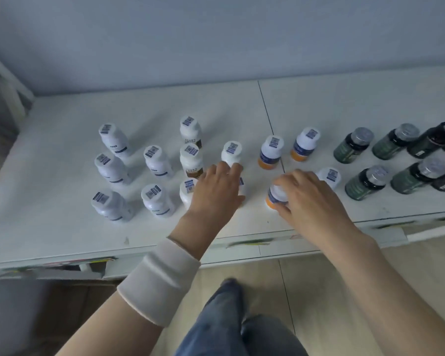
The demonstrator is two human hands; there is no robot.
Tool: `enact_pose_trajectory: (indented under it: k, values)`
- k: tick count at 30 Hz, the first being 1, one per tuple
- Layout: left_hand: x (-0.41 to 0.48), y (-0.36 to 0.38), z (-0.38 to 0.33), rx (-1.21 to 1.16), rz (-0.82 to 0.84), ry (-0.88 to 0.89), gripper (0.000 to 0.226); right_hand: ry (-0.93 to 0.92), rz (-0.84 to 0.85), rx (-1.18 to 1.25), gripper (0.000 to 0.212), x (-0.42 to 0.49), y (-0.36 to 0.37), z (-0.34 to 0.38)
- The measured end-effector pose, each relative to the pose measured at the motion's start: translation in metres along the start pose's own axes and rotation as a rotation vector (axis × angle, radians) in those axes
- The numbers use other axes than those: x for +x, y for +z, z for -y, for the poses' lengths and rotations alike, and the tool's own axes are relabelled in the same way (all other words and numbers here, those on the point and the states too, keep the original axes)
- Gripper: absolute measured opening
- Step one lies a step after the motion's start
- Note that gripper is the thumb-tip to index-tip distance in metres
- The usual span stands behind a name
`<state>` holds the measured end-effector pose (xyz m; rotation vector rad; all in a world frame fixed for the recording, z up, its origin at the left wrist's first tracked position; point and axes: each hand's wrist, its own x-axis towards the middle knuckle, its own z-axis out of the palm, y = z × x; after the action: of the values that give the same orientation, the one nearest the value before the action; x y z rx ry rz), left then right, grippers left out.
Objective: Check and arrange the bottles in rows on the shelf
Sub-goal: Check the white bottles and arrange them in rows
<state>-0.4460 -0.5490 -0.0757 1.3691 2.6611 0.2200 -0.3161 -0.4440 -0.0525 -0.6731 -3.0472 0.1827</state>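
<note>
Right hand (302, 192) grips an orange-bottomed bottle (275, 197); left hand (216, 188) covers a white bottle (242, 190), grip unclear; labels (266, 157) blurred

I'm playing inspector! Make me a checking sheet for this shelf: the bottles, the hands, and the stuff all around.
Surface: white shelf top, with a dark seam across it and a few small marks.
Job's things: white bottles in rows at left; brown-bottomed bottles in the middle; orange-bottomed bottles; dark green bottles at right. All stand upright.
Clutter: nothing seen.
Hands: right hand has fingers curled round the front orange bottle; left hand lies over another bottle, its grip hidden.
Cables: nothing seen.
Surroundings: pale wall, floor, jeans, wristband on the left forearm.
</note>
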Motion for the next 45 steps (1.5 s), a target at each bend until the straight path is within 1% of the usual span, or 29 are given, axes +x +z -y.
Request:
enact_pose_trajectory:
  k: [2,4,7,8,9,11,12,14,15,17,19,20,23,24,26,27,28,29,31,32,33,34,36,37,40,41,43,45]
  values:
    - [0.011,0.006,0.002,-0.016,0.053,0.015,0.050,0.020,-0.026,0.058,0.034,0.008,0.003,-0.004]
    - [0.015,0.008,0.008,-0.180,0.059,0.000,0.045,0.047,-0.027,0.165,0.035,0.014,0.005,-0.010]
    - [0.015,-0.009,0.019,-0.634,-0.047,-0.135,0.035,0.068,-0.119,0.408,0.038,0.019,0.005,-0.013]
    - [0.015,-0.016,0.023,-0.818,-0.054,-0.181,0.033,0.088,-0.143,0.539,0.040,0.021,0.004,-0.013]
    - [0.015,-0.024,0.025,-1.021,-0.028,-0.197,0.031,0.122,-0.137,0.702,0.043,0.022,0.004,-0.012]
    - [0.010,-0.036,0.026,-1.370,0.029,-0.171,0.031,0.207,-0.011,1.054,0.050,0.026,-0.001,-0.009]
    - [0.009,-0.039,0.025,-1.476,0.041,-0.158,0.031,0.218,0.056,1.241,0.047,0.027,-0.005,-0.007]
    - [0.007,-0.040,0.021,-1.575,0.041,-0.178,0.036,0.185,0.085,1.512,0.034,0.028,-0.006,-0.005]
    - [0.006,-0.039,0.018,-1.592,0.030,-0.199,0.039,0.161,0.068,1.572,0.034,0.027,-0.005,-0.005]
    - [0.004,-0.037,0.014,-1.589,-0.017,-0.221,0.034,0.103,0.016,1.599,0.045,0.024,0.000,-0.006]
    - [0.001,-0.036,0.012,-1.579,-0.072,-0.190,0.029,0.057,-0.007,1.607,0.050,0.022,0.004,-0.008]
    - [0.000,-0.036,0.012,-1.574,-0.091,-0.156,0.028,0.055,0.000,1.635,0.052,0.021,0.004,-0.008]
    - [-0.005,-0.035,0.013,-1.578,-0.098,-0.047,0.027,0.136,0.093,1.750,0.066,0.021,0.004,-0.007]
    - [-0.006,-0.033,0.014,-1.585,-0.100,-0.037,0.029,0.145,0.092,1.750,0.063,0.021,0.004,-0.007]
    - [-0.007,-0.031,0.013,-1.608,-0.116,-0.042,0.030,0.104,0.016,1.664,0.046,0.020,0.002,-0.004]
    - [-0.007,-0.030,0.012,-1.620,-0.130,-0.048,0.029,0.074,-0.017,1.632,0.042,0.020,0.003,-0.002]
    - [-0.007,-0.030,0.012,-1.635,-0.147,-0.051,0.027,0.054,-0.033,1.629,0.045,0.019,0.003,-0.001]
    - [-0.006,-0.029,0.011,-1.657,-0.165,-0.048,0.025,0.059,-0.034,1.655,0.052,0.018,0.003,0.000]
    - [-0.005,-0.030,0.010,-1.717,-0.176,-0.008,0.025,0.138,0.037,1.775,0.071,0.017,0.002,-0.001]
    - [-0.005,-0.030,0.010,-1.748,-0.166,0.007,0.026,0.176,0.081,1.828,0.076,0.016,0.000,-0.001]
    - [-0.004,-0.028,0.010,-1.780,-0.153,-0.004,0.027,0.189,0.100,1.835,0.074,0.015,0.000,-0.001]
    - [-0.003,-0.026,0.010,-1.810,-0.140,-0.038,0.028,0.174,0.071,1.794,0.066,0.015,0.000,-0.001]
    - [-0.001,-0.020,0.010,-1.843,-0.125,-0.129,0.029,0.125,-0.068,1.670,0.050,0.015,0.002,0.000]
    - [0.000,-0.018,0.009,-1.857,-0.113,-0.163,0.029,0.099,-0.138,1.598,0.046,0.016,0.002,0.001]
    - [0.002,-0.015,0.005,-1.950,-0.059,-0.222,0.027,0.002,-0.297,1.295,0.044,0.019,0.001,0.003]
    - [0.003,-0.017,0.004,-1.970,-0.048,-0.246,0.030,-0.029,-0.335,1.195,0.043,0.021,0.000,0.004]
    - [0.006,-0.019,0.005,-1.984,-0.026,-0.328,0.038,-0.091,-0.397,0.995,0.045,0.022,0.000,0.007]
    - [0.010,-0.019,0.008,-1.983,0.022,-0.425,0.039,-0.121,-0.423,0.868,0.050,0.022,0.002,0.010]
